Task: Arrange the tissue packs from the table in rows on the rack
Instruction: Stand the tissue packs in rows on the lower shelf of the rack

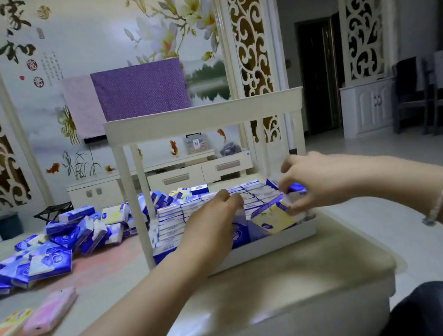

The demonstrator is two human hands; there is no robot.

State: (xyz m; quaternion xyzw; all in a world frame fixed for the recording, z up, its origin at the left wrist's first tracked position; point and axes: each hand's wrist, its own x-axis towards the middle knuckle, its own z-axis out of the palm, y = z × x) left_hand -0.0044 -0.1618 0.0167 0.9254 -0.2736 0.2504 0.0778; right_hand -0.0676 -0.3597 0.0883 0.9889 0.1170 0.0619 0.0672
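A white two-tier rack stands on the table, its lower shelf filled with rows of upright tissue packs. My left hand reaches into the shelf's front, fingers curled round a blue and white pack. My right hand, wearing a bracelet at the wrist, pinches a yellow and blue pack tilted at the shelf's right front. A heap of loose blue packs lies on the table left of the rack.
Pink and yellow packs lie at the table's near left. The rack's top shelf hangs at eye level above my hands. The table edge drops off at right. A TV stand and chairs stand beyond.
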